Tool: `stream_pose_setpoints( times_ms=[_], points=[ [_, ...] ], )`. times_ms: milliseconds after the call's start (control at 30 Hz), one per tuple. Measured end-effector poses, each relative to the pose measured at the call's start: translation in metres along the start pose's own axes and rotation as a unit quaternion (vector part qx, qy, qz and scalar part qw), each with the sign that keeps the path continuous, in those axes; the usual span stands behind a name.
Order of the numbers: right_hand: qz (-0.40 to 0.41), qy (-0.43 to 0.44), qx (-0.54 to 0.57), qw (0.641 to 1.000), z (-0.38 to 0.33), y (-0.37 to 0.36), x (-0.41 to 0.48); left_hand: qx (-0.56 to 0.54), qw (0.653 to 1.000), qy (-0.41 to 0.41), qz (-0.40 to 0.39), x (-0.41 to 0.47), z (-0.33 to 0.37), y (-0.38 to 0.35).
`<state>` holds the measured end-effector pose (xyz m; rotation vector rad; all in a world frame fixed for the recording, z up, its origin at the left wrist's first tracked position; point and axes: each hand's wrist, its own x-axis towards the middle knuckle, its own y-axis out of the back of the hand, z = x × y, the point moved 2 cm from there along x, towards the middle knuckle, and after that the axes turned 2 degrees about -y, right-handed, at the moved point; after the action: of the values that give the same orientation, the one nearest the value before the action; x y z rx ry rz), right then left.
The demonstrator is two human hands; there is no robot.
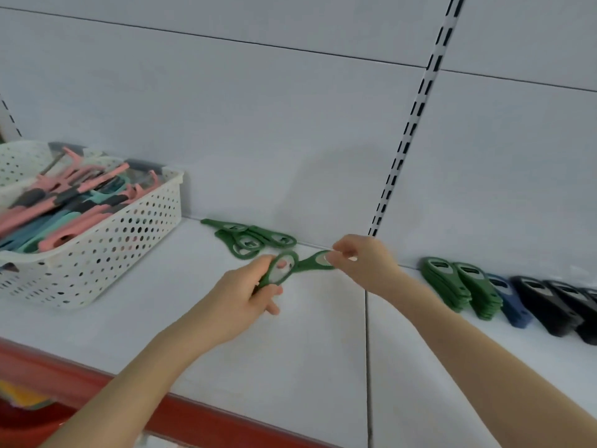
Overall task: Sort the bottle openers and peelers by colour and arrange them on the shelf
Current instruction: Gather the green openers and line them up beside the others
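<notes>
Standing by the shelf (323, 350), I see the left hand (239, 299) gripping the first green opener (278, 270); the right hand (365, 263) pinches the second green opener (315, 261), lying sideways between both hands; the green row (452, 286) stands off to the right, nearer the right hand.

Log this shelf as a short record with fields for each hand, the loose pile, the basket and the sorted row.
left hand: grips a green opener
right hand: pinches a second green opener
pile: loose green openers on the shelf, by the back wall
basket: white, at left, holds pink, teal and dark tools
row: at right, green stacks, then a blue stack, then black stacks
</notes>
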<state>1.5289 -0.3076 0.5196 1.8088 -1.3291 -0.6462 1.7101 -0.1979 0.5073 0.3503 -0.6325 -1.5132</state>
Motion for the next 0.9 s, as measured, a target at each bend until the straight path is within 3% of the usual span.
stream_pose_setpoints(
  times_ms=[133, 367, 433, 500, 600, 767, 900],
  points=[
    [-0.062, 0.012, -0.133, 0.989, 0.012, -0.021, 0.019, -0.207, 0.975, 0.063, 0.053, -0.005, 0.005, 0.001],
    [-0.026, 0.032, -0.087, 0.995, 0.021, -0.02, 0.027, -0.331, 0.925, 0.137, 0.129, -0.012, -0.005, 0.009],
    [-0.02, 0.019, -0.029, 0.999, 0.019, -0.02, 0.027, -0.359, 0.91, 0.153, 0.143, -0.012, -0.006, 0.009],
    [-0.002, -0.006, 0.118, 0.993, 0.016, -0.018, 0.025, -0.38, 0.896, 0.167, 0.157, -0.013, -0.007, 0.009],
    [-0.003, -0.015, 0.331, 0.943, 0.008, -0.012, 0.021, -0.384, 0.888, 0.179, 0.182, -0.017, -0.012, 0.013],
    [-0.053, 0.024, 0.382, 0.922, -0.026, -0.008, 0.011, -0.378, 0.88, 0.193, 0.212, -0.022, -0.018, 0.027],
    [-0.116, 0.093, 0.377, 0.914, -0.069, -0.009, 0.003, -0.374, 0.89, 0.191, 0.179, -0.021, -0.022, 0.039]
  ],
)
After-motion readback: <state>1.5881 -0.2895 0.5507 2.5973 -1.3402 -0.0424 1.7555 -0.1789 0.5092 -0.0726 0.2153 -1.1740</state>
